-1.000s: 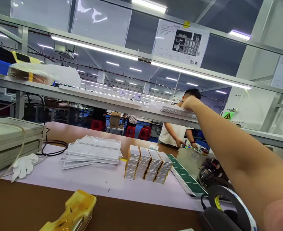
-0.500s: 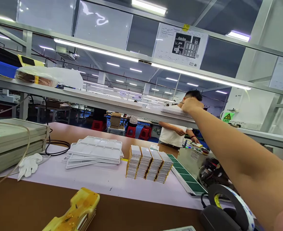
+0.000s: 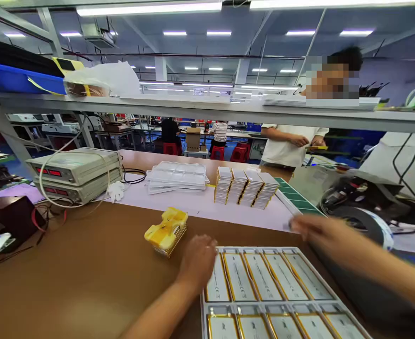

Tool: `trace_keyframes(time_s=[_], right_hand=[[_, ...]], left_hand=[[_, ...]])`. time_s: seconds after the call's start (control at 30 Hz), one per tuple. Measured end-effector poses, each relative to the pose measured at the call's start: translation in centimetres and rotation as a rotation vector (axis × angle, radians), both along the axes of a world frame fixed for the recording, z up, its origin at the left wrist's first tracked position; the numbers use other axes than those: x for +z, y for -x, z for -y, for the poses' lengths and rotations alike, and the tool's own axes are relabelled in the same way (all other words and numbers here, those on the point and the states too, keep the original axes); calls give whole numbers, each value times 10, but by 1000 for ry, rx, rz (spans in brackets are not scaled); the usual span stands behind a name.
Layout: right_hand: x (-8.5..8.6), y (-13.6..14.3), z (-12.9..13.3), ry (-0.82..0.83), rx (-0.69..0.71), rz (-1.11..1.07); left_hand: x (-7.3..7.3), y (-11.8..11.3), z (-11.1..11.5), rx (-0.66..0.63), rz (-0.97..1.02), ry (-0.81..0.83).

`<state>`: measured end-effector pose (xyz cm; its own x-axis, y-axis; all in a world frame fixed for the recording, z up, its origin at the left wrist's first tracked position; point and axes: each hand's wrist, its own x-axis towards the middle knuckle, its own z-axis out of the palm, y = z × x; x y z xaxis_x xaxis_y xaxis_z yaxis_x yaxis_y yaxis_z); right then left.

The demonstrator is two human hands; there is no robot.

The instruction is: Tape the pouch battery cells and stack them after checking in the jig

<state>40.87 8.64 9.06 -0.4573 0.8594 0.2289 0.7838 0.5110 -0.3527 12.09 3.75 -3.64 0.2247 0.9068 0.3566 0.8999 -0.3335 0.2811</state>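
My left hand (image 3: 198,261) is at the upper left corner of a white plastic tray (image 3: 204,316), its fingers curled; what they hold, if anything, is hidden. Flat silver battery cells (image 3: 262,275) with yellow edges lie in rows in the tray's compartments. Above the tray's upper right corner is my right hand (image 3: 311,230), smeared by motion. A small greyish spot shows at its fingertips, too blurred to name. Left of my left hand, a yellow notched block (image 3: 166,228) rests on a stack of thin pieces on the brown mat.
Behind stand several stacks of cells (image 3: 246,188) and a pile of white trays (image 3: 177,176). Two stacked meters (image 3: 75,167), a white glove (image 3: 116,192) and cables are at left. A tape roll (image 3: 366,226) lies at right. A shelf beam (image 3: 193,104) crosses ahead; a person (image 3: 288,146) stands beyond.
My right arm has come down from the shelf to above the tray. My left hand has come into view. The view has tilted down, showing the filled tray.
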Motion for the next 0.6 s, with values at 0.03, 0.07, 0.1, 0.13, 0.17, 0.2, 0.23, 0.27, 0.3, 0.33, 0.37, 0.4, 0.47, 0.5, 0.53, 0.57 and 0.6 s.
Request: trace_keyframes(time_s=[0.03, 0.07, 0.1, 0.13, 0.17, 0.2, 0.23, 0.27, 0.3, 0.33, 0.37, 0.4, 0.47, 0.5, 0.53, 0.57, 0.6], right_hand=[[-35, -4, 25, 124, 94, 14], [-66, -6, 48, 203, 130, 11], [-92, -8, 68, 260, 130, -21], [-114, -8, 84, 302, 118, -58], [-130, -8, 97, 328, 92, -102], [-141, -7, 106, 347, 68, -145], [-148, -5, 114, 362, 49, -181], [-152, -4, 119, 373, 34, -207], [-154, -3, 122, 385, 25, -222], [-154, -2, 125, 396, 16, -224], [-154, -2, 126, 405, 6, -217], [-153, -2, 127, 409, -7, -205], [-153, -4, 128, 405, -45, -186], [-153, -4, 128, 399, -64, -181], [-153, -3, 127, 392, -78, -180], [-153, 0, 127, 383, -87, -180], [-153, 5, 127, 372, -88, -181]], left_hand=[[14, 9, -4, 188, -26, -28], [27, 19, -10, 384, -49, -25], [39, 28, -17, 555, -72, 30], [49, 36, -24, 674, -70, 155], [57, 43, -32, 739, -38, 313], [63, 48, -40, 752, -37, 362], [68, 51, -48, 769, -36, 406], [73, 53, -54, 778, -29, 442], [77, 55, -58, 780, -29, 455], [82, 57, -61, 786, -42, 474], [88, 58, -63, 781, 4, 471], [94, 60, -62, 758, 106, 447], [105, 62, -54, 673, 396, 366], [108, 61, -48, 626, 524, 326], [108, 57, -40, 564, 649, 302], [105, 50, -32, 490, 762, 321], [98, 40, -24, 411, 858, 376]])
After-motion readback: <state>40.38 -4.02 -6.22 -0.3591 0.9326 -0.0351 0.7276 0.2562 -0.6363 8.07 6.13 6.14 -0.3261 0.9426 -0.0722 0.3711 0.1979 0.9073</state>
